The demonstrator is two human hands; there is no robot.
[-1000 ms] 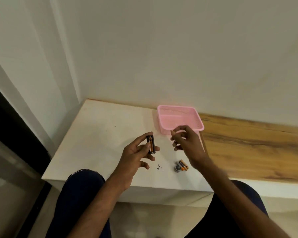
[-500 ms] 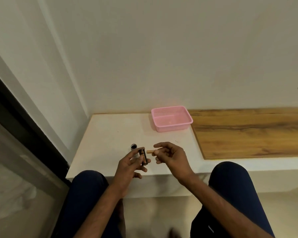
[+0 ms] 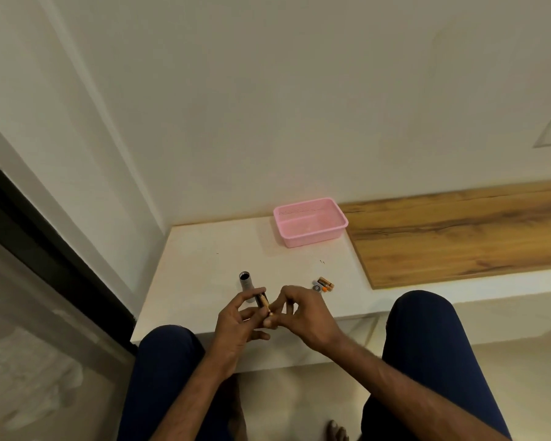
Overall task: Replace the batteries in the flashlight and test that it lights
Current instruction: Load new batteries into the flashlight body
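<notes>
My left hand grips a black battery holder with copper-coloured batteries in it, held over the near edge of the white table. My right hand pinches a small battery at the holder's lower end, fingertips touching my left hand. The grey flashlight tube stands upright on the table just behind my left hand, its open end up. Two loose orange-and-black batteries and a small round cap lie on the table to the right of my hands.
A pink plastic basket stands at the back of the table against the wall. A wooden counter adjoins the table on the right. My knees flank the table's front edge, and a dark door frame runs along the left.
My right hand came in from near the basket and met my left hand at the battery holder. The camera tilted, so the flashlight tube came into view.
</notes>
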